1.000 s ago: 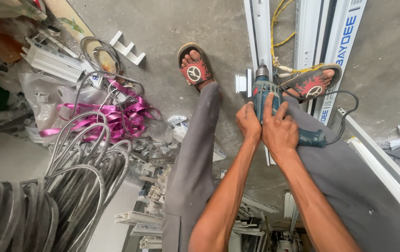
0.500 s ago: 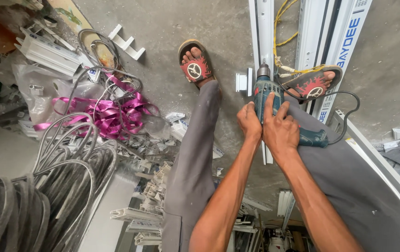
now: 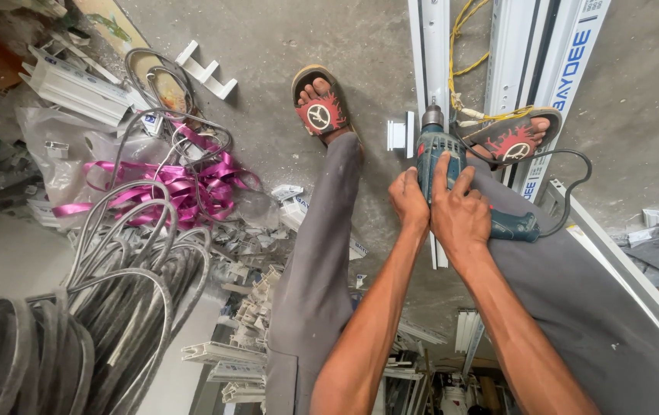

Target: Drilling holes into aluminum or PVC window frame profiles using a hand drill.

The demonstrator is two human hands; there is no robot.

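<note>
A teal corded power drill (image 3: pixel 438 151) points down at a long white plastic profile (image 3: pixel 431 54) lying on the concrete floor, beside a small white bracket (image 3: pixel 400 135). My right hand (image 3: pixel 461 214) wraps over the drill's body and grip. My left hand (image 3: pixel 409 200) presses against the drill's left side. The drill's black cord (image 3: pixel 571 192) loops off to the right. My feet in sandals (image 3: pixel 319 114) stand on either side of the profile; the right sandal (image 3: pixel 515 138) rests on a second white profile.
More white profiles (image 3: pixel 567 69) lie at the right, with a yellow cord (image 3: pixel 460 46) over them. At the left are grey rubber gasket coils (image 3: pixel 114 261), a pink ribbon tangle (image 3: pixel 176 188) and white offcuts (image 3: pixel 206 73). Profile scraps (image 3: pixel 245 323) lie below my legs.
Both hands and the drill stay in place. The view shifts slightly, nothing else moves.
</note>
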